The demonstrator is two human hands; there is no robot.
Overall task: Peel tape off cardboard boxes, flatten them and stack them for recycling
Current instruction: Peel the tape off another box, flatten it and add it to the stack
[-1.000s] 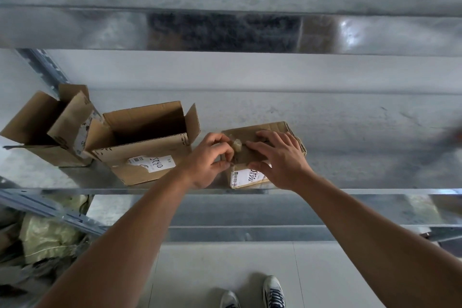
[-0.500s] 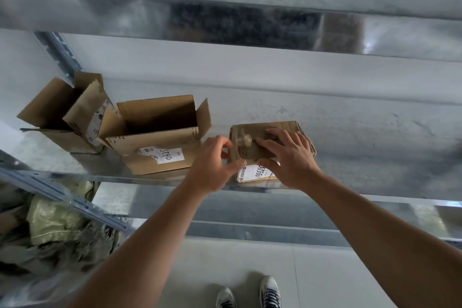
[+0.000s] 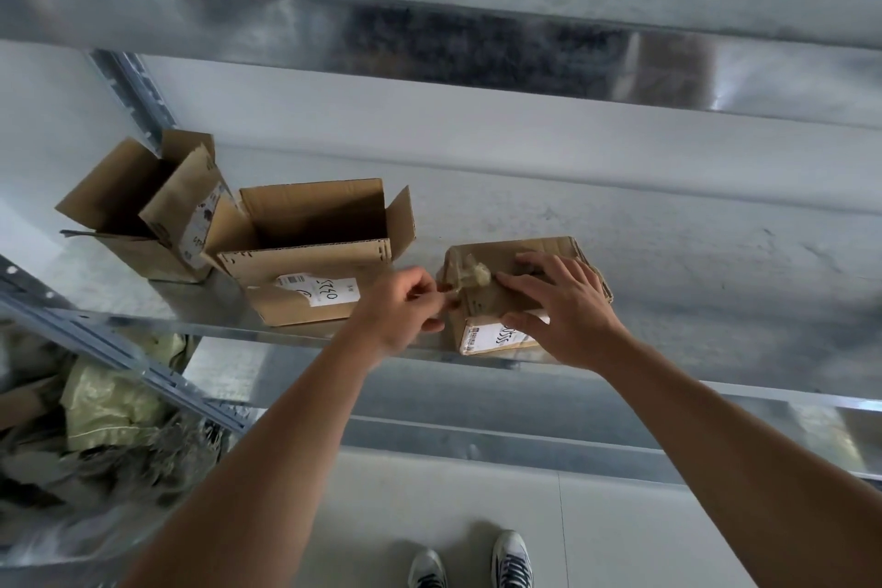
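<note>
Tape (image 3: 470,276) is only partly lifted from the small box (image 3: 479,308) on the shelf (image 3: 668,301): the left grip (image 3: 410,306) pinches its loose end, the right grip (image 3: 563,306) presses flat-fingered on top. Two open boxes (image 3: 310,306) beyond the left grip await flattening and stacking.

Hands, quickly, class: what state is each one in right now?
Left hand: closed, pinching the tape on the small box.
Right hand: open, fingers flat, pressing on the small box.
</note>
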